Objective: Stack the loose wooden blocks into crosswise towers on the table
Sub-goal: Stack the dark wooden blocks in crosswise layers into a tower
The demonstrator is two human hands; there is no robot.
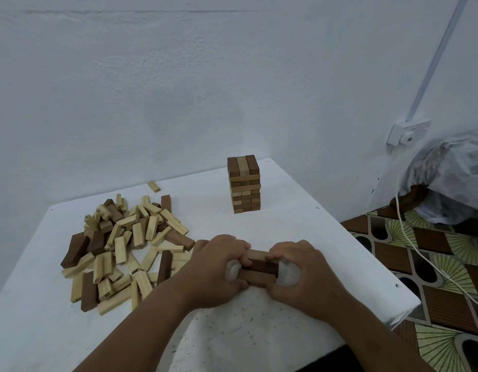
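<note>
A row of three wooden blocks (260, 267) lies side by side on the white table (299, 218), one dark between two lighter ones. My left hand (216, 269) grips the row's left end and my right hand (302, 272) grips its right end, fingers curled over the blocks. A finished crosswise tower (244, 185) of several layers stands farther back, right of centre. A big pile of loose light and dark blocks (125, 248) spreads over the table's left half.
One stray light block (154, 186) lies near the table's back edge. The wall is close behind. The table's right edge drops to a patterned floor (434, 264) with a white cable (417, 251) and a plastic-covered bundle (452, 178).
</note>
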